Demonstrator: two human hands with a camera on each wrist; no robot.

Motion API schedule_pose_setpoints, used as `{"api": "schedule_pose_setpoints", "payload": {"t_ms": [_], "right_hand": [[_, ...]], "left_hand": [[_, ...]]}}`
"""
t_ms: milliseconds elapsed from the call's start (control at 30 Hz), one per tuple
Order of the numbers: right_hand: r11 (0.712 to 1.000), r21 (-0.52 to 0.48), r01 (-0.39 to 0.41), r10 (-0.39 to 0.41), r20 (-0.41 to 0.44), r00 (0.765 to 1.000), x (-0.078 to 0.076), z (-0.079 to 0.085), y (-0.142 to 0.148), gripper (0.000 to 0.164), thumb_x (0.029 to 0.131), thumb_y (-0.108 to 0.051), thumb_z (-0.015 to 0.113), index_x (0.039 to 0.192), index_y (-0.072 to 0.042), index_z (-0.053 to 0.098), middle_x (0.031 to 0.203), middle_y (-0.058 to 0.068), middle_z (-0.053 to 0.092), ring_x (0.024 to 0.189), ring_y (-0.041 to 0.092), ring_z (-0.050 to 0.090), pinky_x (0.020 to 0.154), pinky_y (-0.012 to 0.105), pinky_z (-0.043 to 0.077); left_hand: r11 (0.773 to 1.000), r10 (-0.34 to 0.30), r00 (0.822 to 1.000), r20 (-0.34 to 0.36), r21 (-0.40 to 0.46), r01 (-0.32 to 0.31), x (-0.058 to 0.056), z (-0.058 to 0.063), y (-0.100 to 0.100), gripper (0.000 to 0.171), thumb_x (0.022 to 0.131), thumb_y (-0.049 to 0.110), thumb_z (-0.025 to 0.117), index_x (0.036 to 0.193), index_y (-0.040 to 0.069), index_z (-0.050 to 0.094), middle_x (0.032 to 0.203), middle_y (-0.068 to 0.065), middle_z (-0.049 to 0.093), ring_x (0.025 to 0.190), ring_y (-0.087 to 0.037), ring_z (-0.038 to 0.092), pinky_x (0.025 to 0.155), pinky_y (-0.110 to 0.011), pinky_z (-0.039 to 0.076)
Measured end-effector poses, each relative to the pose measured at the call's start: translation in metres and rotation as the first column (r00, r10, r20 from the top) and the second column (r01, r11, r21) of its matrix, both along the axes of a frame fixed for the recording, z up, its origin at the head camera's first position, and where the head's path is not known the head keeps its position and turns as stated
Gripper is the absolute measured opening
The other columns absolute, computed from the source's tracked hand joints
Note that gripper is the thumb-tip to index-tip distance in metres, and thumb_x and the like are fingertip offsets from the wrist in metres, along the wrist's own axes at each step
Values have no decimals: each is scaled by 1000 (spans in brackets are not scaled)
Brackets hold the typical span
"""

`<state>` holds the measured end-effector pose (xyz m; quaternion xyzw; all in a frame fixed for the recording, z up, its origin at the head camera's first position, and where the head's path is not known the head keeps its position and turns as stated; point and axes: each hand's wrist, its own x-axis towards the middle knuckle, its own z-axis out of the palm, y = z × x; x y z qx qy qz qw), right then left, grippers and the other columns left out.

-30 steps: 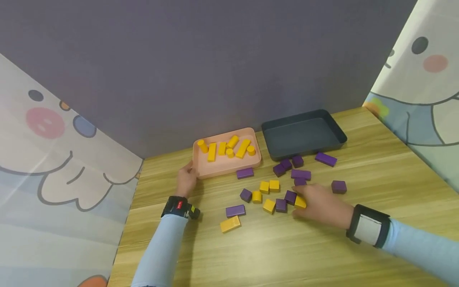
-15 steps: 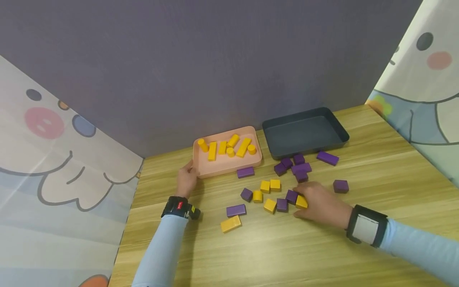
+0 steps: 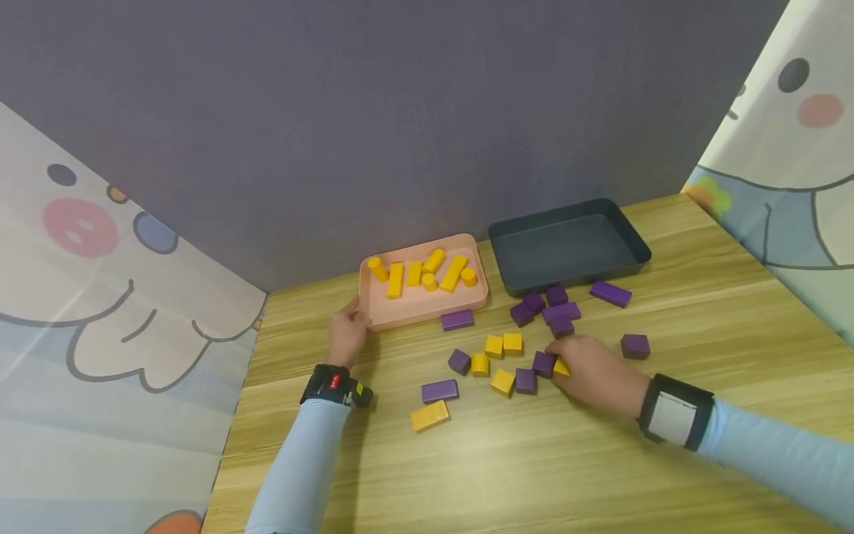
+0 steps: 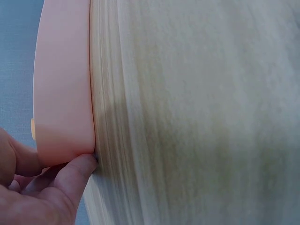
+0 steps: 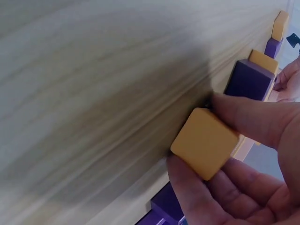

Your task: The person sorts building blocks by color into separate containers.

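Observation:
My left hand (image 3: 347,337) is at the near left corner of a shallow pink tray (image 3: 427,315), its thumb and fingers gripping the end wall; the left wrist view shows the thumb (image 4: 77,173) at the tray's bottom edge. Inside the tray lie several yellow blocks and cylinders. On the right, my right hand (image 3: 594,374) pinches a yellow block (image 5: 206,143) between thumb and fingertips, close over the table. From the head view that block is mostly hidden by the hand. A purple cube (image 3: 543,363) sits just left of it, with another purple cube (image 3: 525,381) beside that one.
A dark rectangular tray (image 3: 567,252) stands at the back right. Several purple blocks (image 3: 562,312) cluster before it, and several yellow cubes (image 3: 503,382) lie mid-table. Nearer left are a purple bar (image 3: 439,391) and a yellow bar (image 3: 430,417). A grey wall (image 3: 400,133) rises behind.
My right hand's thumb has closed in on the yellow block, now covering more of it. Some purple blocks near the dark tray shifted slightly between the first two frames. My left hand stays put.

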<state>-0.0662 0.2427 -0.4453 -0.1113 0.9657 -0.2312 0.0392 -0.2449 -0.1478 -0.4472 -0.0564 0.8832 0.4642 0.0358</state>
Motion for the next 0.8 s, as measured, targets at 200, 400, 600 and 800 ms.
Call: {"api": "schedule_pose_setpoints", "payload": {"t_ms": [200, 400, 600, 800], "right_hand": [[1000, -5, 9, -9, 27, 1000, -4, 5, 5, 24, 75, -15, 80, 97, -7, 74, 90, 4, 74, 78, 15, 65, 69, 36, 57], [1000, -8, 21, -20, 42, 999, -8, 22, 8, 26, 76, -16, 80, 100, -6, 75, 98, 9, 75, 87, 21, 68, 75, 42, 58], [999, -43, -1, 0, -14, 1000, -22, 52, 0, 26, 78, -16, 80, 101, -5, 75, 95, 6, 74, 71, 12, 59, 65, 30, 53], [997, -55, -50, 43, -130, 991, -53, 88, -25, 26, 79, -20, 80, 103, -10, 76, 98, 4, 75, 71, 12, 59, 66, 27, 53]], "left_hand": [[1000, 9, 1000, 3, 1, -9, 1, -1, 0, 51, 103, 18, 45, 153, 11, 35, 143, -20, 54, 103, -23, 60, 62, -16, 43], [1000, 12, 1000, 15, 1, -12, 1, 3, 2, 51, 103, 17, 45, 153, 12, 35, 141, -18, 57, 98, -25, 60, 63, -18, 44], [1000, 4, 1000, 10, -11, -4, 1, 4, 2, 51, 103, 16, 45, 153, 11, 36, 138, -19, 59, 92, -22, 59, 62, -18, 44], [1000, 4, 1000, 7, -17, -4, 2, 1, 1, 51, 103, 18, 46, 152, 11, 37, 140, -17, 58, 82, -19, 56, 59, -19, 42]]}}
